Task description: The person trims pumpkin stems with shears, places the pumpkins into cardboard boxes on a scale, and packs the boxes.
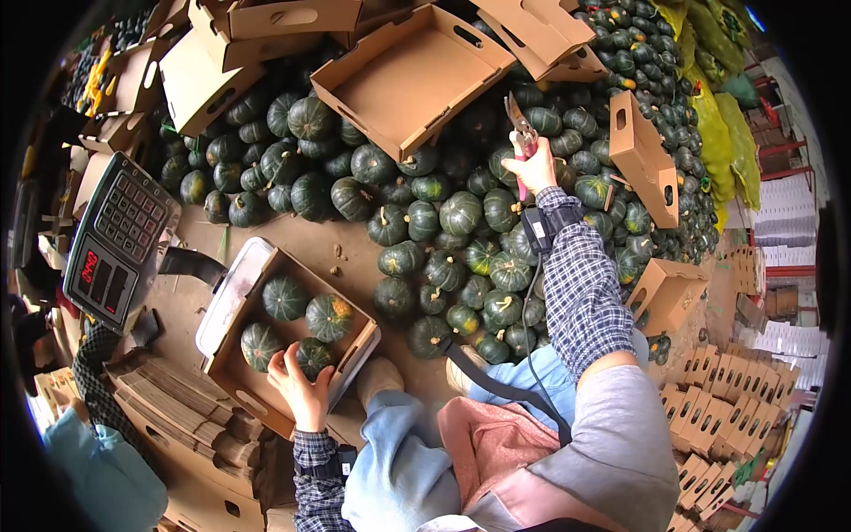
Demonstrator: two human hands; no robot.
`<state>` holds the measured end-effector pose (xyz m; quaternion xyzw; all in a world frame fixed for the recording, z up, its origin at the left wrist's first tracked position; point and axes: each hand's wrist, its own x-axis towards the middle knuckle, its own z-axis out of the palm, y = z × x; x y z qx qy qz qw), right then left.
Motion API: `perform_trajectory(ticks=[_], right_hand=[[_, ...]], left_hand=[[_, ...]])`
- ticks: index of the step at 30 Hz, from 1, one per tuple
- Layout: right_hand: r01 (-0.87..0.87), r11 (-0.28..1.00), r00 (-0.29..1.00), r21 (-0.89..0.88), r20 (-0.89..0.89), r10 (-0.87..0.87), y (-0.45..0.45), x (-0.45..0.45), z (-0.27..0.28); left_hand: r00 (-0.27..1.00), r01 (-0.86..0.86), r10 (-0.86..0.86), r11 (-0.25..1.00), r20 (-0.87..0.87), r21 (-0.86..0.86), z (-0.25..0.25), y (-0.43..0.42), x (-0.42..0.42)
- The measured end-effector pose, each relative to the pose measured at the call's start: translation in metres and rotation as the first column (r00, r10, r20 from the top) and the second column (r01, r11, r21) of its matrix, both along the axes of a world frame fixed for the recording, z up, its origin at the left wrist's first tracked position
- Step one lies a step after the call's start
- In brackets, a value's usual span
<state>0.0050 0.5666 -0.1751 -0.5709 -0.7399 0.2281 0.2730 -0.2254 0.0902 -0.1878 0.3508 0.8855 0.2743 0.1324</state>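
Note:
My left hand has its fingers curled round a dark green kabocha squash at the near corner of an open cardboard box. Several squashes lie in this box, among them one with an orange patch. The box rests on the pale platform of a digital scale. Out to the right, over the heap of squashes, my right hand is closed on the handles of pruning shears. Their blades point away from me.
The scale's display with red digits stands at the left. Empty cardboard trays lie on the heap. Flattened cardboard is stacked at lower left, near a person's blue clothing. Yellow-green sacks and stacked boxes line the right.

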Motion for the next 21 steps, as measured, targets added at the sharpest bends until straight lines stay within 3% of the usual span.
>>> perform_trajectory(ticks=[4, 6, 8, 12, 17, 21], right_hand=[[-0.071, 0.997, 0.993, -0.031, 0.092, 0.073, -0.001, 0.01, 0.009], [0.001, 0.992, 0.991, 0.126, 0.131, -0.018, 0.009, 0.014, 0.024], [-0.065, 0.9, 0.969, 0.431, 0.242, -0.046, 0.055, 0.024, 0.034], [-0.293, 0.914, 0.814, 0.281, 0.575, 0.084, 0.089, 0.024, 0.047], [-0.335, 0.918, 0.723, 0.211, 0.683, 0.106, 0.099, 0.021, 0.045], [-0.36, 0.89, 0.74, 0.279, 0.667, 0.09, 0.092, 0.013, 0.052]], left_hand=[[0.998, -0.039, 0.036, 0.998, -0.057, -0.055, 0.016, -0.007, -0.01], [0.996, -0.037, 0.035, 0.999, -0.078, -0.021, 0.02, -0.01, -0.018], [0.988, -0.051, 0.044, 0.998, -0.145, -0.046, 0.034, 0.0, -0.024], [0.987, -0.087, 0.086, 0.996, -0.133, 0.0, 0.042, 0.019, -0.018], [0.997, 0.047, -0.047, 0.999, -0.057, 0.01, 0.043, 0.034, -0.009], [0.996, 0.078, -0.077, 0.997, -0.054, 0.021, 0.051, 0.041, -0.005]])
